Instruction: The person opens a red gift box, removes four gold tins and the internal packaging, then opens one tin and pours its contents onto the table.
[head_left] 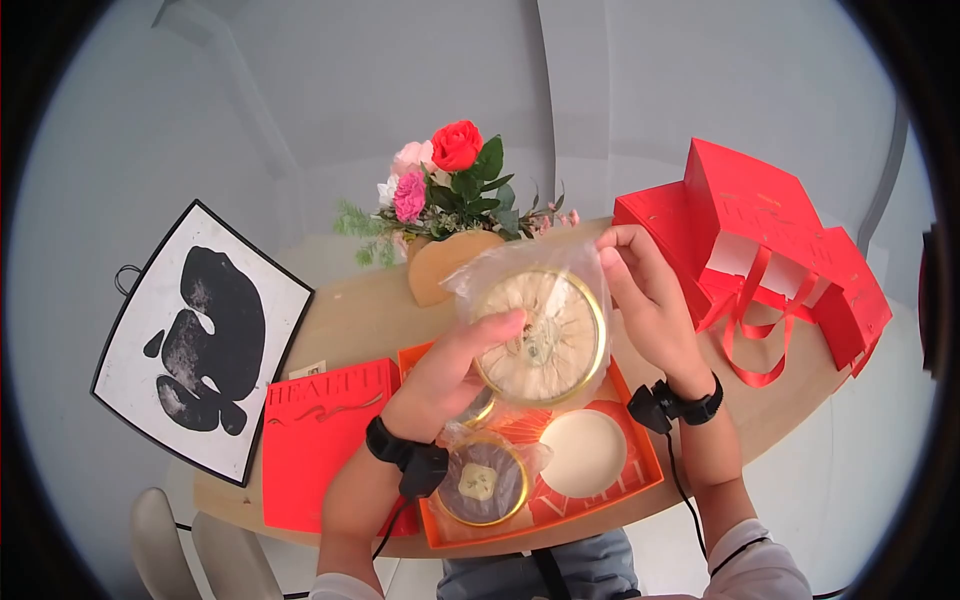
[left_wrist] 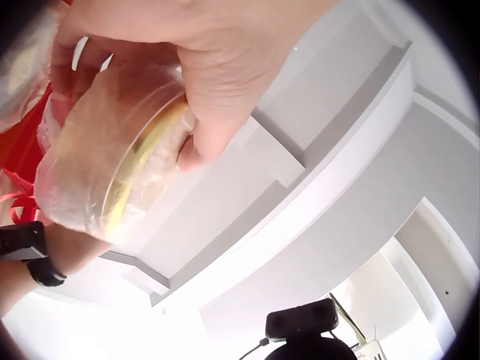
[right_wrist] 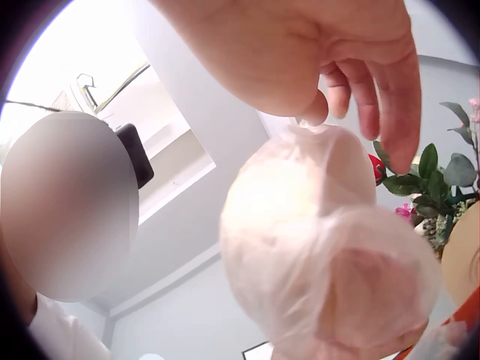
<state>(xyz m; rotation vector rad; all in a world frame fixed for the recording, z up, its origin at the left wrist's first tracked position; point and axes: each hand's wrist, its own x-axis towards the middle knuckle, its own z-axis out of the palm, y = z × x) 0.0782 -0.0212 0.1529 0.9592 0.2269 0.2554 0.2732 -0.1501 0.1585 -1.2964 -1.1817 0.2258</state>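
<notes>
My left hand (head_left: 445, 375) grips a round gold-rimmed tin (head_left: 540, 345) in a clear plastic bag (head_left: 470, 280), thumb over its face. Pale pleated material with a small dried flower at its middle shows through the lid. At the bag's upper right edge, my right hand (head_left: 650, 300) pinches the plastic between thumb and forefinger. From the right wrist view, the bag (right_wrist: 300, 217) peaks at the thumb tip. Both hands hold the tin above an open orange box (head_left: 645, 480). Inside that box lie another bagged gold-rimmed tin (head_left: 480, 480) and a round pale recess (head_left: 583, 453).
A red lidded box (head_left: 325, 450) lies left of the orange one, beside a framed black-and-white picture (head_left: 215, 350). Flowers in a tan vase (head_left: 445, 265) stand behind. Red gift bags with ribbon handles (head_left: 750, 220) stand at the right on the wooden table (head_left: 345, 320).
</notes>
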